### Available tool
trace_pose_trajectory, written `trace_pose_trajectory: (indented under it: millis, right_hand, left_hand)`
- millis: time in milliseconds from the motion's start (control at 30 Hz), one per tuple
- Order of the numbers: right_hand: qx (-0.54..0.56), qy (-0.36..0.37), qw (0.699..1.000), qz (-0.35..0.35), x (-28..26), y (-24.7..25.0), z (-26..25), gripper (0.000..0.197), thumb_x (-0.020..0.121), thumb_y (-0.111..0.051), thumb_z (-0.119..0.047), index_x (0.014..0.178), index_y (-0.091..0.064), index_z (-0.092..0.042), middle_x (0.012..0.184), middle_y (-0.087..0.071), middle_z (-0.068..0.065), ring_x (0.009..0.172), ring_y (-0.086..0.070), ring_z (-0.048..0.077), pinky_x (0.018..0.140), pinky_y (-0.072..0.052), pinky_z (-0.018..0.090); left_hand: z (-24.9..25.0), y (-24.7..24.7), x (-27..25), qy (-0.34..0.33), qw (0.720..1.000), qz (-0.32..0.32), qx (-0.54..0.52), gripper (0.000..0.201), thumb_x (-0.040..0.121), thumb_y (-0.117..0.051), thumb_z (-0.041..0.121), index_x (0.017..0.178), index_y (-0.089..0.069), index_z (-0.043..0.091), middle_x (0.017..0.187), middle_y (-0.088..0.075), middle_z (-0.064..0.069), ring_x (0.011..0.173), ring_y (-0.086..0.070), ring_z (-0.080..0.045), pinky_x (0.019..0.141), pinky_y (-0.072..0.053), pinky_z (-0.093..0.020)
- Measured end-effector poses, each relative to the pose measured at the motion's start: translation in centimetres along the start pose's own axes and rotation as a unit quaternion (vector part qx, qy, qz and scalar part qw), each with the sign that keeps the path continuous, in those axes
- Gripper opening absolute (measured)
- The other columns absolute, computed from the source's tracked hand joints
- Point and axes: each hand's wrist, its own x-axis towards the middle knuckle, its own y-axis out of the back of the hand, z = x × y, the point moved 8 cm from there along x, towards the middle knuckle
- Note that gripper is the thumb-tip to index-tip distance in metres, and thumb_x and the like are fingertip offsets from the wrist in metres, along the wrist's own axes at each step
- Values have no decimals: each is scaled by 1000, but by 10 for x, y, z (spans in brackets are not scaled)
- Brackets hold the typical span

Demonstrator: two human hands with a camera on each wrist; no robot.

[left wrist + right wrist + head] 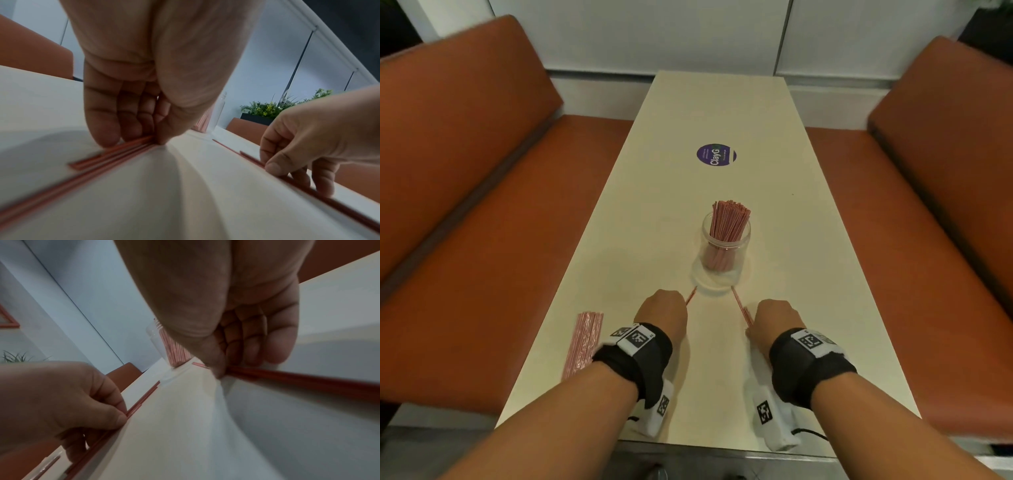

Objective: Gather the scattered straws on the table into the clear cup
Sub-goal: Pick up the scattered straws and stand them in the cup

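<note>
A clear cup stands mid-table, packed with upright pink straws. My left hand lies just in front of it to the left, fingers and thumb pinching a small bunch of straws flat on the table; their tips poke out toward the cup. My right hand mirrors it on the right, pinching another few straws whose tips point at the cup. In the left wrist view the right hand presses its straws against the tabletop.
A wrapped pack of pink straws lies at the table's left edge. A round purple sticker sits farther back. Orange bench seats flank the cream table on both sides.
</note>
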Motion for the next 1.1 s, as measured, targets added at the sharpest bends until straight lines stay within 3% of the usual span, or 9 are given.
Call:
trace_pose_trajectory:
  millis: [100, 167, 300, 467, 667, 800, 966, 1100]
  right_hand:
    - [-1, -11, 1000, 0, 0, 2, 0, 17, 89, -54, -14, 99, -65, -8, 95, -64, 10, 86, -63, 26, 67, -44, 25]
    - [-4, -13, 1000, -8, 1, 1, -1, 17, 87, -57, -17, 100, -65, -8, 84, -56, 6, 76, -55, 23, 66, -43, 25]
    - [-22, -10, 999, -32, 4, -4, -7, 18, 85, -60, -24, 97, -64, -12, 73, -50, 1, 74, -52, 20, 64, -41, 25]
    - [-57, 3, 997, -49, 3, -5, -13, 22, 88, -57, -21, 105, -65, -10, 86, -53, 3, 75, -52, 21, 65, -41, 26]
    - [-83, 23, 996, -23, 1, 2, -16, 27, 93, -43, -8, 108, -66, -6, 96, -63, 10, 77, -52, 20, 69, -42, 24]
    - [-82, 21, 996, -42, 1, -2, -15, 25, 92, -47, -12, 109, -65, -7, 106, -66, 9, 81, -57, 23, 69, -42, 25]
    - [-37, -4, 999, -25, 4, 0, -5, 24, 91, -49, -16, 109, -62, -6, 92, -57, 6, 77, -53, 22, 66, -42, 27]
    - [6, -11, 1000, 1, 8, 8, 2, 26, 92, -44, -15, 115, -54, -6, 112, -61, 13, 80, -51, 24, 70, -42, 29]
  left_hand:
    - [0, -6, 4, 6, 1000, -19, -7, 22, 92, -47, 9, 105, -65, 5, 108, -66, -10, 97, -65, -27, 68, -43, -27]
    - [1, -12, 8, 11, 999, -42, -6, 24, 93, -47, 11, 108, -65, 6, 111, -65, -9, 99, -64, -26, 69, -43, -27]
    - [-1, -20, 14, 29, 996, -79, -10, 25, 95, -47, 15, 110, -64, 7, 113, -65, -8, 101, -64, -25, 69, -43, -26]
    - [4, -22, 15, 7, 995, -98, 32, 28, 96, -44, 13, 116, -61, 4, 119, -64, -10, 107, -63, -26, 73, -42, -28]
    - [12, -2, 9, -54, 996, -10, 69, 31, 96, -37, 2, 116, -61, 1, 119, -62, -15, 109, -62, -30, 82, -47, -30]
    - [15, -8, 10, -76, 993, -21, 85, 30, 95, -38, 2, 115, -61, 2, 120, -62, -13, 110, -62, -27, 83, -46, -29]
    - [17, -15, 12, -90, 992, -33, 81, 30, 95, -40, 3, 118, -59, 1, 123, -59, -16, 111, -60, -29, 88, -45, -30]
    - [27, -9, 10, -119, 985, -16, 123, 32, 96, -36, 1, 119, -58, -1, 124, -58, -17, 112, -59, -31, 90, -45, -32]
